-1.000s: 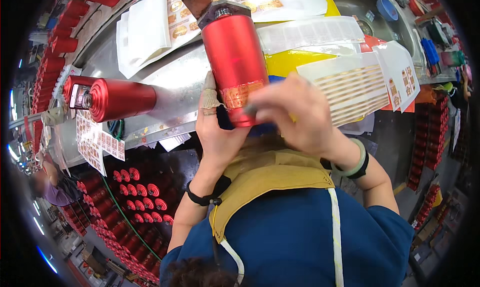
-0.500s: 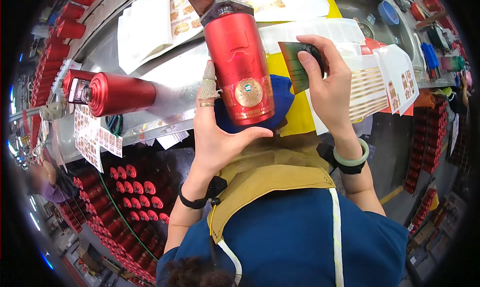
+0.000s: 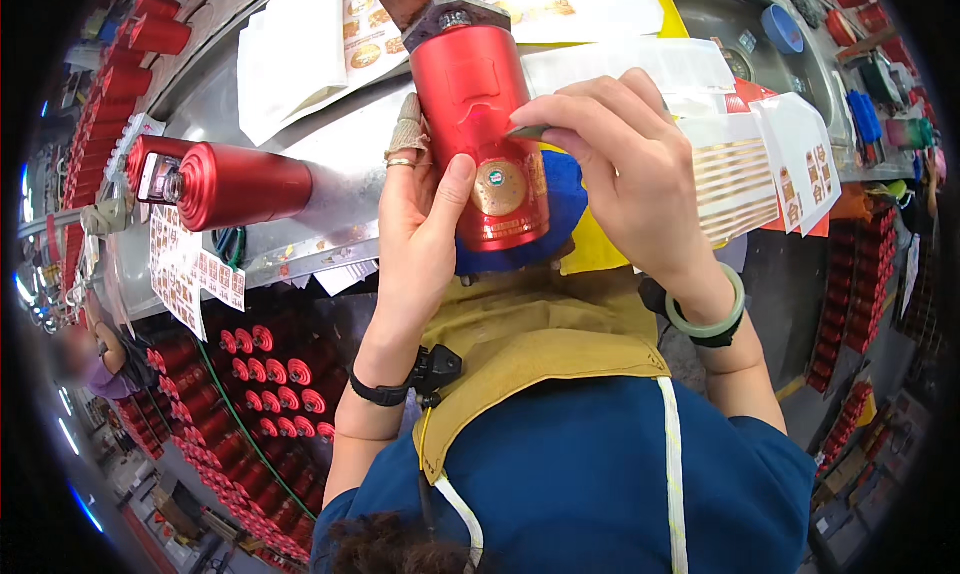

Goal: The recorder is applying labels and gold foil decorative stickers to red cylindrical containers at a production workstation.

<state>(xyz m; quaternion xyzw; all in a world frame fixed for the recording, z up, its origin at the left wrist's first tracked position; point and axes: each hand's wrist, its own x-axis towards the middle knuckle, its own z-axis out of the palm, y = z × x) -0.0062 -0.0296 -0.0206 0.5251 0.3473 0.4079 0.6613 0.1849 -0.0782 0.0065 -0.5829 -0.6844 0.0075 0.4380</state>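
Bottle (image 3: pixel 470 84) sits against the metal holder (image 3: pixel 462 16), gold decal (image 3: pixel 502 204) already on the end away from it. Left hand (image 3: pixel 420 224)'s mostly open, steadying; right hand (image 3: pixel 635 154)'s pinching a scraper (image 3: pixel 529 131), so rubbing looks unfinished imo.

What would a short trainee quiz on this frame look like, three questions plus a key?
1. True or false: the left hand is clear of the red bottle between the hands.
2. What does the right hand hold: A) a brush, B) a thin dark tool, C) scissors?
3. What colour is the round emblem on that bottle?

Key: 1. False; its thumb lies on the bottle. 2. B. 3. Gold.
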